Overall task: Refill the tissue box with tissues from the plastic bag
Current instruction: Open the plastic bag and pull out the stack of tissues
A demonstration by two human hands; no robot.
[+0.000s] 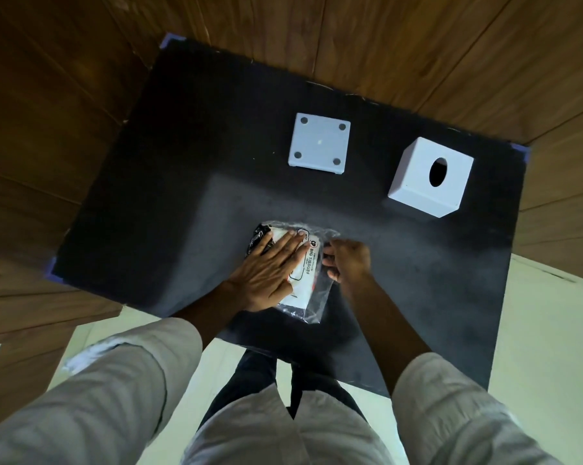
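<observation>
on a black mat over wood flooring, your left hand (266, 266) lies flat, pinning the plastic bag (308, 283) of tissues while your right hand (345, 260) pinches its edge, likely to open it; the tissue box (417, 182) and its base (318, 144) wait apart.

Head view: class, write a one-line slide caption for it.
Left hand flat on the tissue pack, right hand pinching its plastic edge; the box cover and base wait apart.

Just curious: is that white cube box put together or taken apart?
Taken apart: the cube shell stands apart from its flat base plate.
</observation>
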